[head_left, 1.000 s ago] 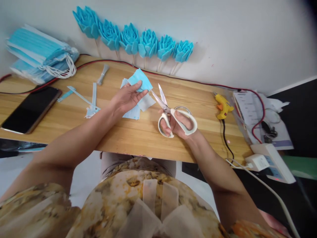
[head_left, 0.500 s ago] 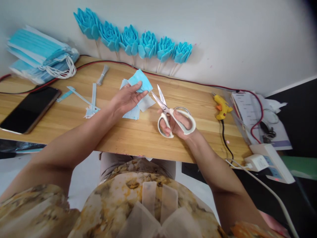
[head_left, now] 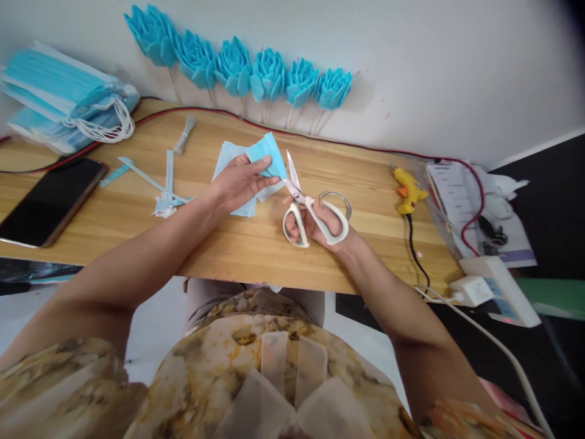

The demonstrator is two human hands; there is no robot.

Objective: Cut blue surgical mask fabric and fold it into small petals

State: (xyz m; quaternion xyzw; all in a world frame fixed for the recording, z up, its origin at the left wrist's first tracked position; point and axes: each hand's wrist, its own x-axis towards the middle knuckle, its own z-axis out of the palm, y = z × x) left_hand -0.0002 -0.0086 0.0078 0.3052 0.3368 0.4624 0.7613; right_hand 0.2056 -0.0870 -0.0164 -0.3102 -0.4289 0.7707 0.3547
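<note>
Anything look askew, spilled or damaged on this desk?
Two things look untidy: cut strips lie crisscrossed beside the phone, and the white power strip seems to jut past the right end of the tabletop. I see no spill.

up top, a pale wall (head_left: 420, 91), dotted with small pinkish specks (head_left: 388, 114), rises right behind the wood-grained worktop (head_left: 361, 183); over to the right, a dark surface (head_left: 560, 207) takes over, pale floor (head_left: 158, 329) shows below, and soft light washes the wall.
</note>
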